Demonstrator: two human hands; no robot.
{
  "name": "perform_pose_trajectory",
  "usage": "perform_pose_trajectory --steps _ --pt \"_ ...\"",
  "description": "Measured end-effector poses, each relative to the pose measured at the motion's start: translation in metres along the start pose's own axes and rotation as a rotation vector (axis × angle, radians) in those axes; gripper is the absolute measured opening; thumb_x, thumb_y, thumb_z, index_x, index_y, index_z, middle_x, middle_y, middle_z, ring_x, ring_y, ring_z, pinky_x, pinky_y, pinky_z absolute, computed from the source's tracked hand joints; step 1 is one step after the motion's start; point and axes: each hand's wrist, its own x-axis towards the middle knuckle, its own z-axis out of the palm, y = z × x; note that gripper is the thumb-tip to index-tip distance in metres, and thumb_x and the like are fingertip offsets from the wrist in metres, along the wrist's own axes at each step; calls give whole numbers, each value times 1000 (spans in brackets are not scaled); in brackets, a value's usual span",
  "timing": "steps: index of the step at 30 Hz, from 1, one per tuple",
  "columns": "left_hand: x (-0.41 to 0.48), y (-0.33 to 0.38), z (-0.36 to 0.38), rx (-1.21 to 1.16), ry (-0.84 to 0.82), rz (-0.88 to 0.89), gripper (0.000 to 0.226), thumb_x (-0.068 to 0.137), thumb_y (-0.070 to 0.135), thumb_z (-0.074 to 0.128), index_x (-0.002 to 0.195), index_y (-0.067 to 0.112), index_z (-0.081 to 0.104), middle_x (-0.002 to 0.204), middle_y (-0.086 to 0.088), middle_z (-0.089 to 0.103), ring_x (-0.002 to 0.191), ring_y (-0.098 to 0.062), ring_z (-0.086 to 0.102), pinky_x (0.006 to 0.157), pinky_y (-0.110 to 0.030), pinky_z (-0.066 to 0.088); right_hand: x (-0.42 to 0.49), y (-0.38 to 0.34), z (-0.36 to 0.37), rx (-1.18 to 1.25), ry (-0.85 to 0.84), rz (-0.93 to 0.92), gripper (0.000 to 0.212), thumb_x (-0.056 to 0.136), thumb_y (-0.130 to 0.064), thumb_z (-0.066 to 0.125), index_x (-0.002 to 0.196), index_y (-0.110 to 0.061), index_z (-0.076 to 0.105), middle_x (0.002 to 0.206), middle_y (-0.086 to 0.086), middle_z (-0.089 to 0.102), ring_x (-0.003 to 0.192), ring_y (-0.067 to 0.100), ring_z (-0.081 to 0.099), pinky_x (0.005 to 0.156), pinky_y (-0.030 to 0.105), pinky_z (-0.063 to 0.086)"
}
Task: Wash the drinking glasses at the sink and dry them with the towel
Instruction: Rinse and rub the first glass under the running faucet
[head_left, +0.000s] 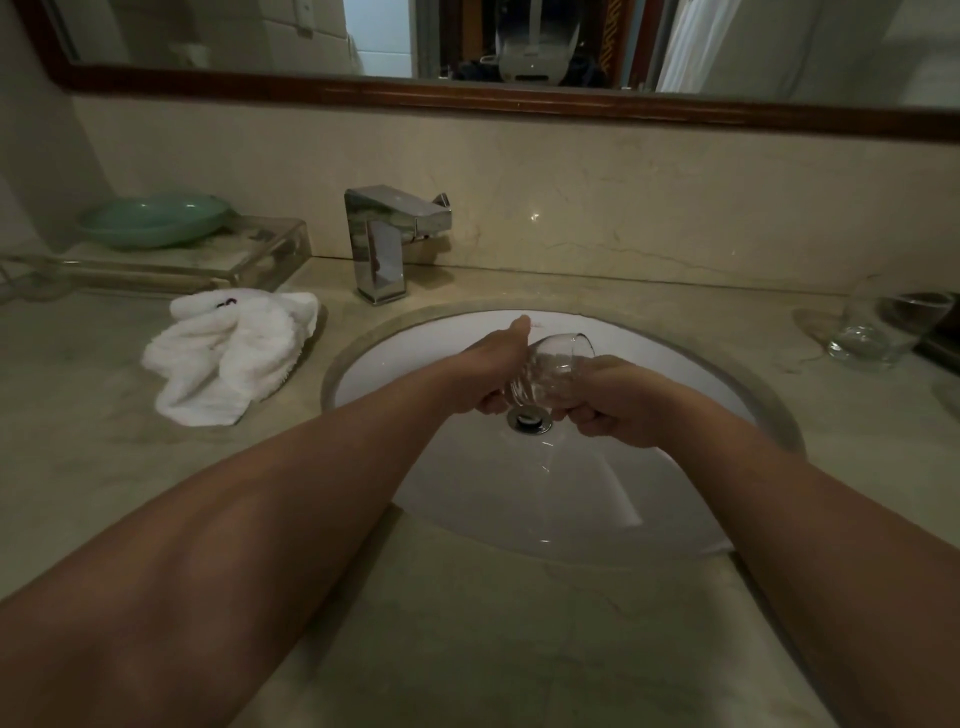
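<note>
Two hands are being held over the white sink: one drinking glass, tilted above the drain, is being gripped by the left hand and the right hand, fingers curled round it. On the marble tabletop, a crumpled towel is lying left of the faucet; a second glass is standing far right.
</note>
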Motion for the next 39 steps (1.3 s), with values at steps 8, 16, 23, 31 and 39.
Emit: perform_pose_trajectory --steps 8,16,23,31,39 --pt "0 -3 0 43 -84 -17 75 106 64 5 73 13 49 47 0 44 45 -13 34 47 -19 29 7 4 1 -169 184 -32 14 98 -14 56 97 -12 70 73 18 66 51 16 37 44 23 25" --pt "3 -4 2 127 -49 3 78 103 66 3 75 11 50 66 -9 48 53 -19 39 57 -26 34 6 2 0 -91 167 44 23 100 1 39 87 -1 58 66 16 65 47 13 34 47 25 23" --pt "-3 -4 3 152 -211 69 73 106 66 11 96 17 66 78 -3 65 64 -16 51 59 -25 44 -4 1 -4 -164 158 40 25 95 -28 67 78 -10 62 66 13 57 48 14 30 47 23 22" --pt "-3 -6 -1 176 -139 94 64 108 61 13 81 22 56 65 1 56 53 -12 45 52 -22 38 8 7 -6 -43 56 97 23 103 -7 48 82 -7 58 69 12 59 45 11 34 47 22 23" --pt "-2 -5 1 169 -123 116 61 109 57 13 86 21 56 67 1 57 56 -11 46 54 -22 39 9 11 -10 -94 2 58 16 100 -22 60 100 -7 65 73 10 59 47 10 36 45 21 26"
